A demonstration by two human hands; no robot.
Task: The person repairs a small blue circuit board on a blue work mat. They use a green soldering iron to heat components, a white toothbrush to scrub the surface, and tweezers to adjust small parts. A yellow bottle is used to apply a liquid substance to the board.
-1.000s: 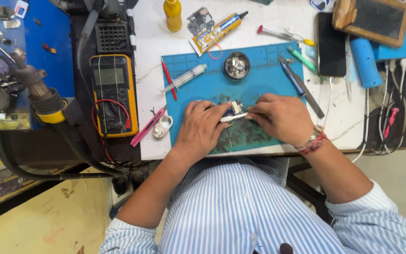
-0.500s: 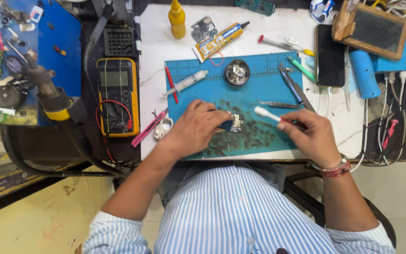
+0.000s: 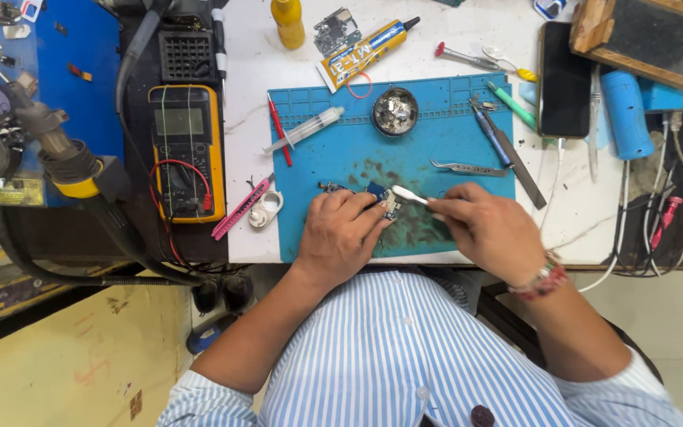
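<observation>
My left hand (image 3: 341,233) presses a small blue circuit board (image 3: 381,198) down on the blue work mat (image 3: 341,150), fingers curled around it. My right hand (image 3: 490,229) grips a white cotton swab (image 3: 409,195) whose tip touches the board's right edge. Steel tweezers (image 3: 468,167) lie on the mat just above my right hand. A clear syringe (image 3: 303,130) and a round tin of solder scraps (image 3: 395,111) sit farther up the mat.
A yellow multimeter (image 3: 186,150) and a hot-air handle (image 3: 61,154) stand at the left. A glue tube (image 3: 365,49), a yellow bottle (image 3: 288,22), a black phone (image 3: 564,79), a screwdriver (image 3: 493,134), a pink knife (image 3: 240,207) and cables (image 3: 658,229) crowd the white table.
My right hand swung out to the right with the swab, then came back so its tip meets the board again. My left hand stayed on the board.
</observation>
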